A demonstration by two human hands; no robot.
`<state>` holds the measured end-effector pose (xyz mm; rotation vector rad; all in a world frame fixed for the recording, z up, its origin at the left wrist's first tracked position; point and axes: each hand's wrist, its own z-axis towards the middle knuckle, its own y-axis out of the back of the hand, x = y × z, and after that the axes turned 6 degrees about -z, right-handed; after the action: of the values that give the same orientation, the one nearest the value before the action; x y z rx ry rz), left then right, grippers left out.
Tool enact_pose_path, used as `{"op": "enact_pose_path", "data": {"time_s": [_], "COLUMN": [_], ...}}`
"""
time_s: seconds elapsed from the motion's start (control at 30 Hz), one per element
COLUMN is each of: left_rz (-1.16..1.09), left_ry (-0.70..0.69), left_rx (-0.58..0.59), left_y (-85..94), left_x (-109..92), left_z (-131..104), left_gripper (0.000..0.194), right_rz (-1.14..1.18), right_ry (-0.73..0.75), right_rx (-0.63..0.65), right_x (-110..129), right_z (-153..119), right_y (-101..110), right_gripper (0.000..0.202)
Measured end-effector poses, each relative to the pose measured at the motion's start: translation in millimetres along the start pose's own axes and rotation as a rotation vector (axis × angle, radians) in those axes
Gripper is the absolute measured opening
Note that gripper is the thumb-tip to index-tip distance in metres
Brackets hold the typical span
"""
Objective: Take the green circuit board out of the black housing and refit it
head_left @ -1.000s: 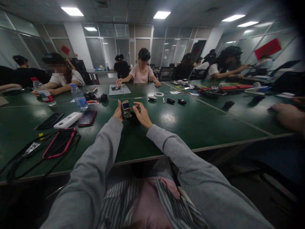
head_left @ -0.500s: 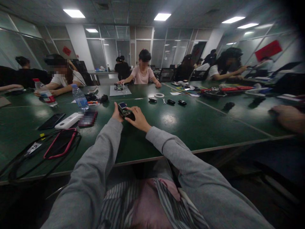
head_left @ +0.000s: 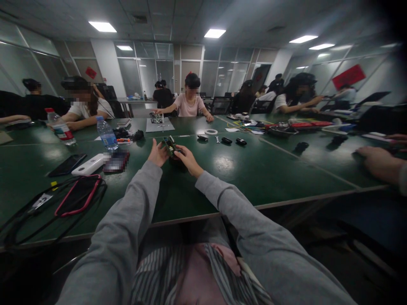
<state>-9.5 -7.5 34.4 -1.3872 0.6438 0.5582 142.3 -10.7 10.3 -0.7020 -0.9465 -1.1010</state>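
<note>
My right hand [head_left: 188, 162] is closed on a small electronic device with a bare green circuit board [head_left: 169, 146], held tilted on edge above the green table. Its black underside is mostly hidden by my fingers. My left hand [head_left: 158, 154] is open just left of the board, palm facing it and thumb pointing up. The fingertips reach the board's edge; whether they press on it I cannot tell. Beyond my hands lie a small black part [head_left: 202, 138], a little wrench [head_left: 217, 140], two more black parts [head_left: 226, 141] and a white ring [head_left: 211, 132].
On the left are two bottles [head_left: 107, 134], several phones [head_left: 67, 165], a white device [head_left: 89, 164] and a pink-framed case [head_left: 78, 195] among black cables. Co-workers sit around the table [head_left: 241, 178]. Another person's hand [head_left: 380, 163] rests at the right. Tools and wires [head_left: 254, 123] lie at the far right.
The device has been tipped up, so its green board shows where the small screen faced up before. My left hand has opened away from it. The view has shifted slightly.
</note>
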Motion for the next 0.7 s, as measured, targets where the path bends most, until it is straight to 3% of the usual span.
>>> {"op": "enact_pose_path", "data": {"time_s": [0.13, 0.27, 0.37, 0.47, 0.6, 0.7], "left_rz": [0.037, 0.028, 0.035, 0.048, 0.069, 0.093], "left_ry": [-0.02, -0.036, -0.083, -0.107, -0.108, -0.096], "left_rx": [-0.06, 0.118, 0.27, 0.342, 0.371, 0.303], "left_y": [5.5, 3.1, -3.0, -6.8, -3.2, 3.5], "left_x": [3, 3, 3, 2, 0, 0], "left_z": [4, -1, -10, -17, -18, -12], "left_gripper": [0.054, 0.053, 0.049, 0.057, 0.066, 0.06], "right_rz": [0.402, 0.658, 0.743, 0.775, 0.784, 0.784], "right_ry": [-0.194, -0.351, -0.417, -0.437, -0.44, -0.433], "right_rx": [0.086, 0.221, 0.308, 0.332, 0.342, 0.378], "right_x": [16, 29, 34, 35, 37, 39], "right_z": [-3, -9, -12, -15, -19, -20], "right_y": [4, 8, 10, 10, 8, 6], "right_gripper": [0.03, 0.02, 0.02, 0.023, 0.024, 0.026]}}
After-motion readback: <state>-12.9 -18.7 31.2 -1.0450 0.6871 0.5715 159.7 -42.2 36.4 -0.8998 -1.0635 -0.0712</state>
